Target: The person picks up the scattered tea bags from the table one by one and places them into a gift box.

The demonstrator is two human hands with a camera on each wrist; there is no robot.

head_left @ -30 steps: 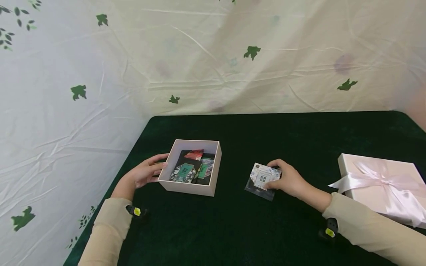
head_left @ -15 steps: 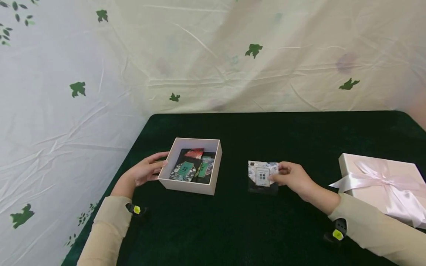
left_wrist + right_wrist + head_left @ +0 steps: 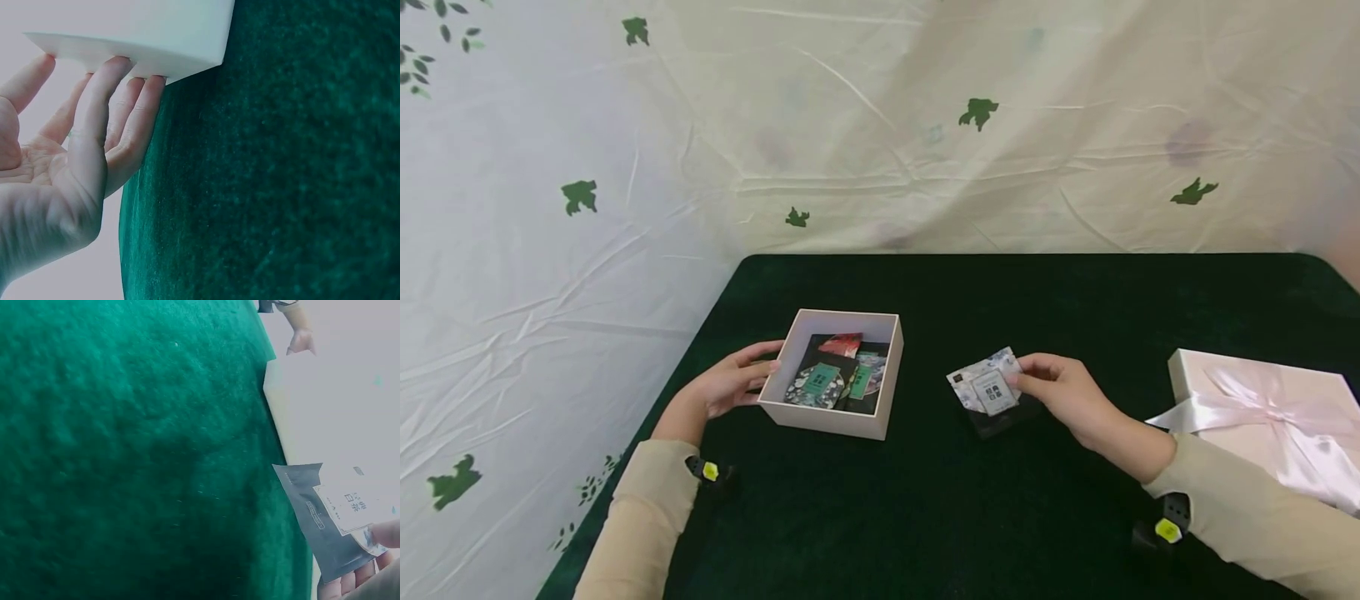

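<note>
My left hand (image 3: pixel 730 385) touches the left side of an open pink box (image 3: pixel 827 423) with extended fingertips, as the left wrist view also shows along the box wall (image 3: pixel 144 37). Inside the box lie several dark packets (image 3: pixel 815 385) with teal labels, and one has a red part. My right hand (image 3: pixel 1071 396) pinches a flat sachet (image 3: pixel 988 383) by its right edge, between thumb and fingers. The sachet has a white floral print, a pale label and a dark lower part. It is tilted. In the right wrist view, its dark part (image 3: pixel 306 506) faces the camera.
A pink lid (image 3: pixel 1217 367) with a satin ribbon bow (image 3: pixel 1270 410) lies at the right, partly behind the right forearm. Dark green cloth (image 3: pixel 925 517) covers the table. A pale curtain (image 3: pixel 880 125) with green leaf shapes hangs behind and to the left.
The sachet has turned in my right hand, first straight, then tilted, with its top now leaning up to the right. The right hand shifted slightly right. My left hand stays at the box.
</note>
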